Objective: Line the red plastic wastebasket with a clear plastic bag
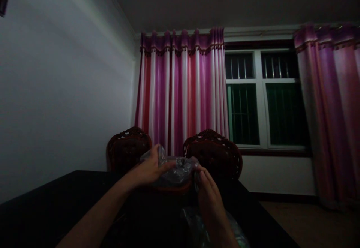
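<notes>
A clear, crinkled plastic bag (177, 175) is stretched between my two hands above the dark table. My left hand (150, 167) lies against the bag's left side, its thumb stretched out to the right and apart from the fingers; plastic shows around the fingertips. At the right end, the fingers of my right hand (208, 190) are closed on the bag's gathered edge. Just under the bag shows a reddish-brown curved edge, too dark to name. A second piece of clear plastic (194, 223) lies on the table below my right forearm, partly hidden by it.
The black table (70, 199) spreads below both arms. Two carved dark wooden chairs, one on the left (129, 148) and one on the right (215, 154), stand at its far side. Behind them hang striped curtains (182, 90) beside a barred window (261, 101). The light is dim.
</notes>
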A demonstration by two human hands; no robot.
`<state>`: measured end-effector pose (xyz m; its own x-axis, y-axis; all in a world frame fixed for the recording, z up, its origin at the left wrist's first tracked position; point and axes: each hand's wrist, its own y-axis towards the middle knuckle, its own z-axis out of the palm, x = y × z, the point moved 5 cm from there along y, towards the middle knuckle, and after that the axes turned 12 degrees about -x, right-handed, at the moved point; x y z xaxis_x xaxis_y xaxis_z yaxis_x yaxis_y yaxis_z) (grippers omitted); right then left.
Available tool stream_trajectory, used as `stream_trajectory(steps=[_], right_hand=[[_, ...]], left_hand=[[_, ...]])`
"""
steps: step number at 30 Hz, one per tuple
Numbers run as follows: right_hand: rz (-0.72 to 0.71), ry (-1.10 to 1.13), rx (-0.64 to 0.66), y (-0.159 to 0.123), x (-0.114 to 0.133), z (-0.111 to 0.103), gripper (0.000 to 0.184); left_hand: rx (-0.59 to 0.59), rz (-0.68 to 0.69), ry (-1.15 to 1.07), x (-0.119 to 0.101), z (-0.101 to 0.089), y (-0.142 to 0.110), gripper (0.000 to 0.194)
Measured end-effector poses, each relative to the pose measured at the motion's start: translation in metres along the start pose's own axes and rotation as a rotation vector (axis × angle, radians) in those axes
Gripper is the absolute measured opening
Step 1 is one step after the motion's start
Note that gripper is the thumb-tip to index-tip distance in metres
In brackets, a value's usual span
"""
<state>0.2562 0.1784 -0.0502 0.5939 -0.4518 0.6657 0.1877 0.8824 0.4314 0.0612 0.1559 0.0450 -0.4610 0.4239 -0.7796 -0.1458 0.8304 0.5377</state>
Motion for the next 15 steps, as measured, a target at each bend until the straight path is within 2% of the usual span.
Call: stream_trajectory(steps=[2,3,6,7,10,15], right_hand=[[-0.012,0.007,0.035,0.003,-0.003,0.003,0.041],[-0.016,0.009,0.049,0.005,-0.004,0.004,0.043],[-0.039,0.001,0.059,0.006,-0.001,0.005,0.043],[-0.044,0.004,0.053,0.006,0.002,0.003,0.042],[-0.043,0.013,0.048,0.004,0.014,-0.003,0.039],[-0.057,-0.043,0.045,0.007,0.026,-0.019,0.04]], left_hand=[[0.08,0.078,0.13,-0.005,0.02,0.001,0.108],[0.119,0.1,0.193,-0.004,0.029,0.005,0.094],[0.179,0.088,0.318,0.007,0.046,0.033,0.031],[0.171,0.063,0.335,0.013,0.048,0.046,0.022],[0.059,-0.04,0.286,0.031,0.037,0.088,0.023],[-0.223,-0.144,-0.028,0.043,-0.007,0.128,0.027]])
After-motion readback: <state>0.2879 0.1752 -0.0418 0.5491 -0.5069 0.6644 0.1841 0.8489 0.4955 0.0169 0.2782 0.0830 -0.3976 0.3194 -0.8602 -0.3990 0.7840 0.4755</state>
